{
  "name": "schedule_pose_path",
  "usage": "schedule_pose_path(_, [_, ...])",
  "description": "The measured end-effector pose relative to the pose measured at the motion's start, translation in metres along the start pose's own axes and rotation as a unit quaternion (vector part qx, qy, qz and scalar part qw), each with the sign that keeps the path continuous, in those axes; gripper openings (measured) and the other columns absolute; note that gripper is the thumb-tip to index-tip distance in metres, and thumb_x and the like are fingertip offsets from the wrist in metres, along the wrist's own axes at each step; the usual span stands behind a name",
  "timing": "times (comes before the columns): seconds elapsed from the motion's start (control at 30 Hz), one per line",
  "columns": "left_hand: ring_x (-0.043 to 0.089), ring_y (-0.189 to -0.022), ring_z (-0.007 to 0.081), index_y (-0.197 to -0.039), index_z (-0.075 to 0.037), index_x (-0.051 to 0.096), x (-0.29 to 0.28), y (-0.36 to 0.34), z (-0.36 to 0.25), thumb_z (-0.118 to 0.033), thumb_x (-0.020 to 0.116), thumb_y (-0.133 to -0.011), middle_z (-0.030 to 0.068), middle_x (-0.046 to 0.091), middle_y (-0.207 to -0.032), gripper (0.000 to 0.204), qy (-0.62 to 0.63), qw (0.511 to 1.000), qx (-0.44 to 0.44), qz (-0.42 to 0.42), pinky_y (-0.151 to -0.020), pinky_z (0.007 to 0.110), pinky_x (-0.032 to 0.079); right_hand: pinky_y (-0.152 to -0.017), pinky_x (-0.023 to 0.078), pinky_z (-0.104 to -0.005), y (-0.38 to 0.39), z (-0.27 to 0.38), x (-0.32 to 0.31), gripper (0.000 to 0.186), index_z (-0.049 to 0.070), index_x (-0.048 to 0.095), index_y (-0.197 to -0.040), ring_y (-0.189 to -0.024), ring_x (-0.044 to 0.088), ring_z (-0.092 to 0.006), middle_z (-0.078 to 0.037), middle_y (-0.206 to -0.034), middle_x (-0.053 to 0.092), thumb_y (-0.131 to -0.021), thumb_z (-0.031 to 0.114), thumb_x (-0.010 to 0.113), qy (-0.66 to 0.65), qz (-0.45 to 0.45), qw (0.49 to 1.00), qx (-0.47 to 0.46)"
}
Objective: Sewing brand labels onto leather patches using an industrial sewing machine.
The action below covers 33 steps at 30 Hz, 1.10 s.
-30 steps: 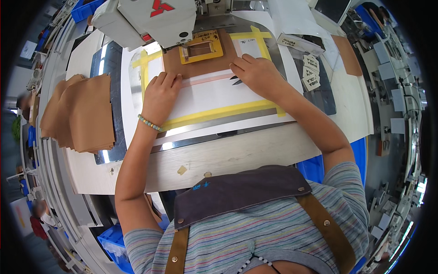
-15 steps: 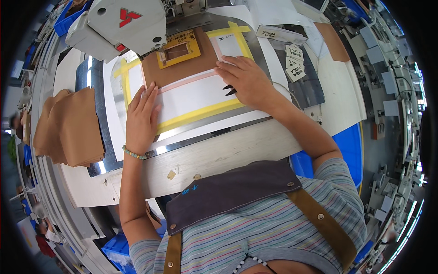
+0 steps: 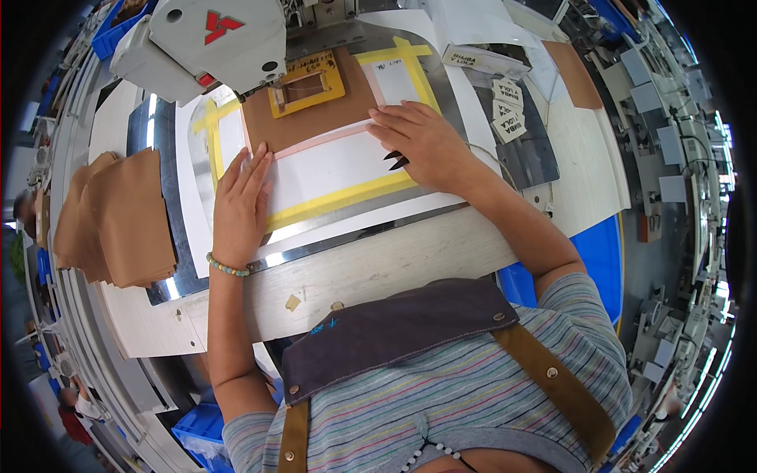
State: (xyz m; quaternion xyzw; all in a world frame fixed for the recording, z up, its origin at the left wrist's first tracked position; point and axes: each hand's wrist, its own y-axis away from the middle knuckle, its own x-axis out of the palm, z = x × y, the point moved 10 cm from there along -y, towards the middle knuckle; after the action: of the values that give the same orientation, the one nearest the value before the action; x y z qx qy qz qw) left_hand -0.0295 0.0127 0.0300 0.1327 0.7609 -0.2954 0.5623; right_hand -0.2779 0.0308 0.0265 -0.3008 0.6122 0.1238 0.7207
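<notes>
While the brown panel (image 3: pixel 303 128) lies lengthwise left to right, right end farther, I have the left hand (image 3: pixel 243 201) with fingers slightly apart; how closed the right hand (image 3: pixel 430 150) is, I cannot judge

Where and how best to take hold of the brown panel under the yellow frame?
Grip the brown panel at its two near corners, likely best from the person's side. It lies flat, and the yellow frame covers part of it beside the sewing machine head, leaving the near margin exposed. Fingertips of the left hand and right hand are by those corners.
</notes>
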Motion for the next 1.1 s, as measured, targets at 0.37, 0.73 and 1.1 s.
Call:
schedule_pose_path(0.37, [0.046, -0.149, 0.034, -0.155, -0.01, 0.053, 0.0, 0.0, 0.003, -0.01, 0.064, -0.101, 0.006, 0.056, -0.158, 0.055, 0.018, 1.0, -0.007, -0.004, -0.124, 0.046, 0.037, -0.131, 0.024, -0.0513, -0.013, -0.02, 0.008, 0.071, 0.016, 0.039, -0.163, -0.159, 0.031, -0.0242, -0.003, -0.166, 0.045, -0.095, 0.0, 0.055, 0.032, 0.032, 0.998, 0.036])
schedule_pose_path(0.73, [0.049, -0.147, 0.0343, -0.153, -0.011, 0.056, -0.004, 0.002, 0.004, -0.01, 0.064, -0.102, 0.0075, 0.06, -0.154, 0.052, 0.01, 1.0, -0.007, -0.017, -0.122, 0.046, 0.04, -0.131, 0.027, -0.0464, -0.006, -0.013, 0.006, 0.059, 0.014, 0.05, -0.156, -0.158, 0.031, -0.023, -0.002, -0.167, 0.043, -0.098, 0.006, 0.058, 0.05, 0.035, 0.998, 0.027])
schedule_pose_path(1.1, [0.054, -0.142, 0.0338, -0.146, -0.009, 0.061, -0.013, 0.004, -0.003, -0.004, 0.07, -0.095, 0.0114, 0.065, -0.147, 0.052, 0.023, 0.999, 0.011, -0.043, -0.117, 0.046, 0.046, -0.129, 0.03, -0.0463, -0.004, -0.015, 0.003, 0.054, 0.009, 0.055, -0.151, -0.157, 0.033, -0.0247, -0.005, -0.165, 0.045, -0.098, 0.005, 0.059, 0.022, 0.033, 0.998, 0.039])
